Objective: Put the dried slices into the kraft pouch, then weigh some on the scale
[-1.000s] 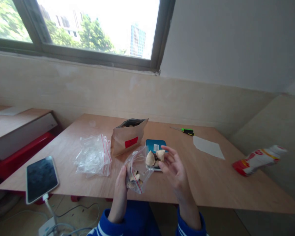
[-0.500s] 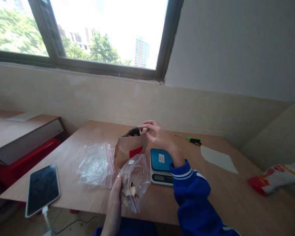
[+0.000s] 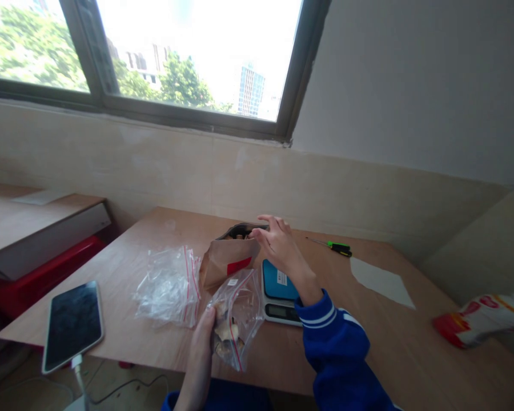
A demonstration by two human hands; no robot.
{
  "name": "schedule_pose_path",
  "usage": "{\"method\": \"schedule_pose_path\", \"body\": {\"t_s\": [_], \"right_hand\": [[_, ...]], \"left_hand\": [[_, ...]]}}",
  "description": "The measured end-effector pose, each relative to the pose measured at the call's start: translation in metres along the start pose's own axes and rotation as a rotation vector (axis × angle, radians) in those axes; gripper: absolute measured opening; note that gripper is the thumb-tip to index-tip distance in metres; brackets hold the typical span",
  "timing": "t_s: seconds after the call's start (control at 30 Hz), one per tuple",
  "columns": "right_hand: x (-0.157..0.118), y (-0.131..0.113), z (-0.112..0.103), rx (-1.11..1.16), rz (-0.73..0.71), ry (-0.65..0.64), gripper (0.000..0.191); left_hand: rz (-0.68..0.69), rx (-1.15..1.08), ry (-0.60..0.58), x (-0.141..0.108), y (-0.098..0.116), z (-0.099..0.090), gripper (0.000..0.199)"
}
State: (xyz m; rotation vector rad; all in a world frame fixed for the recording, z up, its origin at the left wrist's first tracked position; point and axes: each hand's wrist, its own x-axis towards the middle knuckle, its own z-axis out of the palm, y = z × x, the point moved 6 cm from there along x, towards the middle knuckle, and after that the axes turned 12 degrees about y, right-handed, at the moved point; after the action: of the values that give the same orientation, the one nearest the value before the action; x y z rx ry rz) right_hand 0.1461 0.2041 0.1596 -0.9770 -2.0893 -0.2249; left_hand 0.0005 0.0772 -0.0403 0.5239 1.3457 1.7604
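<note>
My left hand (image 3: 203,337) grips a clear zip bag (image 3: 235,311) with a red seal line, holding a few pale brown pieces, near the table's front edge. Over the open mouth of the brown paper pouch (image 3: 227,260) with a red label hovers my right hand (image 3: 278,242), fingers spread and bent, nothing visible in them. Just below my right wrist sits a small scale (image 3: 276,291) with a blue top; my sleeve covers part of it.
A pile of empty zip bags (image 3: 167,285) lies left of the pouch. A phone (image 3: 72,324) on a cable hangs over the wooden table's (image 3: 368,337) front left corner. A green screwdriver (image 3: 334,246), white paper (image 3: 381,282) and a red-white packet (image 3: 484,319) lie to the right.
A second ago my right hand held pale pieces beside the zip bag; it reached to the pouch mouth and now hovers there with no pieces visible in it. My left hand keeps the zip bag.
</note>
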Motion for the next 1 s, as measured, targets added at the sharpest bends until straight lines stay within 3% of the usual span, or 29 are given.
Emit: {"method": "schedule_pose_path", "body": {"t_s": [0.1, 0.33, 0.47, 0.57, 0.63, 0.73, 0.83, 1.0], "right_hand": [[0.002, 0.004, 0.006, 0.012, 0.011, 0.001, 0.053], [0.008, 0.006, 0.009, 0.044, 0.049, -0.023, 0.054], [0.003, -0.005, -0.015, 0.190, 0.097, 0.055, 0.040], [-0.012, -0.015, -0.039, 0.474, 0.241, 0.156, 0.028], [-0.028, -0.023, -0.043, 0.721, 0.373, 0.063, 0.022], [-0.055, -0.039, -0.036, 0.935, 0.498, -0.215, 0.018], [-0.075, -0.048, -0.028, 0.847, 0.510, -0.375, 0.015], [-0.084, -0.060, -0.014, 0.720, 0.449, -0.407, 0.018]], "left_hand": [[-0.055, 0.010, 0.056, 0.000, -0.002, -0.004, 0.047], [-0.068, 0.007, 0.033, -0.002, -0.003, -0.005, 0.052], [-0.038, 0.009, 0.025, -0.007, 0.008, -0.005, 0.047], [0.019, -0.001, 0.003, -0.012, 0.022, -0.002, 0.041], [0.023, -0.031, -0.021, -0.016, 0.029, 0.001, 0.041], [-0.011, -0.089, -0.037, -0.020, 0.031, 0.005, 0.047], [-0.014, -0.095, -0.058, -0.021, 0.027, 0.008, 0.050], [0.051, -0.058, -0.085, -0.022, 0.026, 0.012, 0.044]]}}
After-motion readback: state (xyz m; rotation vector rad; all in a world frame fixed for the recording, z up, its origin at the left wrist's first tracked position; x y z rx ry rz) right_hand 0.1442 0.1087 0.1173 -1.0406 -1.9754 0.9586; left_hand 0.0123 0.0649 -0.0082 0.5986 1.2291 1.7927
